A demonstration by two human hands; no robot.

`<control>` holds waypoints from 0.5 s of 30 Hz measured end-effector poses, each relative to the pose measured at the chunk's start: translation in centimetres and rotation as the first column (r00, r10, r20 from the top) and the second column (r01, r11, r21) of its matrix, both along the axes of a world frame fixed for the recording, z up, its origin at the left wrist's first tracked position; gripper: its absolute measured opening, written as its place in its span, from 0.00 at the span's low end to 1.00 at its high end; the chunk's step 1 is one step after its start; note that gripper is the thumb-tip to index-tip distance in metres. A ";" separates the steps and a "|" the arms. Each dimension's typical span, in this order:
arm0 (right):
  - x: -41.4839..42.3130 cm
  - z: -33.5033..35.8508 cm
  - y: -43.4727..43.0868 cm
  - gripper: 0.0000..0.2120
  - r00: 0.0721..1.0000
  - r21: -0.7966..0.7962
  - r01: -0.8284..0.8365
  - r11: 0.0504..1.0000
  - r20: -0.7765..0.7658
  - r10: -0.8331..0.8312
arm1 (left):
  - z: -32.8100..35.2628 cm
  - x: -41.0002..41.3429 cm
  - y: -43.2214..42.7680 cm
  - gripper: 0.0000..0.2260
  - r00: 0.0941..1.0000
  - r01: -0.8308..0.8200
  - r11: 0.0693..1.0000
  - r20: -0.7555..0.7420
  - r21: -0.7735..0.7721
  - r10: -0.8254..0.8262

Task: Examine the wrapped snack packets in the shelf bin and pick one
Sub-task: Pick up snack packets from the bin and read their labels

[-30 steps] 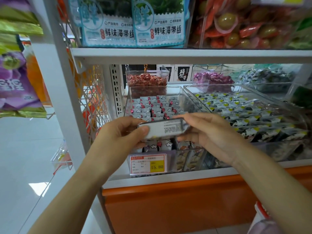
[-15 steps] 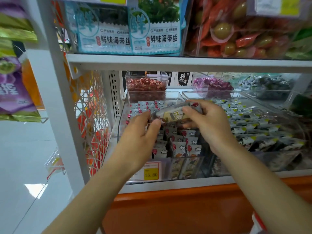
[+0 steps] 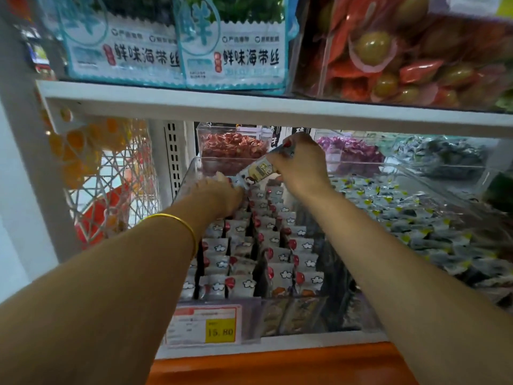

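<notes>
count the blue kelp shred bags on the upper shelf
2. One blue kelp shred bag stands at the left of the upper shelf, and the other stands right beside it, nearer the middle. More may be hidden behind them.

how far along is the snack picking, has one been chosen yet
Done: one packet is out of the rows, lifted above the bin. In hand: the right hand grips its upper end, tilted; the left hand is down at the back rows by its lower end, grip unclear. Left: it has not been brought away from the bin, so the pick looks unsettled.
</notes>
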State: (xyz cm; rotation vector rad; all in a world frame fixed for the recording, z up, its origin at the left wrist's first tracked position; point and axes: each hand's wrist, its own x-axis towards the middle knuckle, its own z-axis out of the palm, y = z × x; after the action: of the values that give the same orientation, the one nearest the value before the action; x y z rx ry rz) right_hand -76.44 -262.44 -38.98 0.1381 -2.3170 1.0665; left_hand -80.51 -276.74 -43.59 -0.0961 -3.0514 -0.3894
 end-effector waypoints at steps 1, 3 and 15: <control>-0.5 -0.1 -0.1 0.09 1.000 -0.042 -0.015 0.999 0.005 0.015 | -0.2 -0.3 0.0 0.31 1.000 0.002 0.999 0.010 -0.047 -0.001; -1.3 -0.2 -0.6 0.13 0.998 -0.167 -0.058 0.984 0.014 0.061 | -0.5 -0.5 0.0 0.35 0.999 0.005 0.994 0.052 -0.111 0.001; -5.9 -0.4 -6.4 0.13 0.991 0.006 -0.116 0.993 -0.072 0.116 | 0.3 2.6 -0.6 0.24 0.990 0.095 0.983 0.119 -0.156 -0.076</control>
State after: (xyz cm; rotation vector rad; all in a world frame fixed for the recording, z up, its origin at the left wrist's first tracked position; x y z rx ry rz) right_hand -82.32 -268.84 -39.42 0.3106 -2.2678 1.0979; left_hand -77.95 -277.30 -43.30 -0.2215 -3.1946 -0.1568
